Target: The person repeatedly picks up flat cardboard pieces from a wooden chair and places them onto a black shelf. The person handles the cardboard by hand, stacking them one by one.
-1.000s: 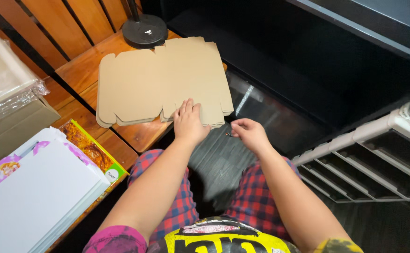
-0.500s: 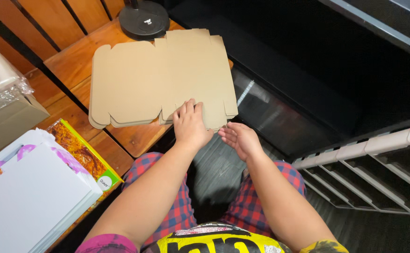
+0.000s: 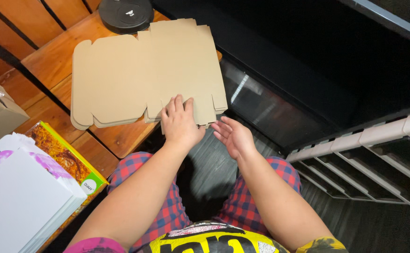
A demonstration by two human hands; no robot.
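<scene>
Flat cardboard box sheets (image 3: 144, 75) lay in a small stack on the wooden table (image 3: 50, 65) in front of you. Your left hand (image 3: 180, 122) rested flat on the near edge of the stack, with its fingers spread out and pressing down, not gripping. Your right hand (image 3: 233, 136) was just beside it, below the near right corner of the stack, palm up and fingers loose and open, holding nothing. A round black gadget (image 3: 126, 14) sat at the far end of the table, touching the top of the stack. To your left were a colourful food box (image 3: 64, 159) and white flat boxes (image 3: 22, 206). Your legs wore red and blue checked shorts (image 3: 167, 206).
</scene>
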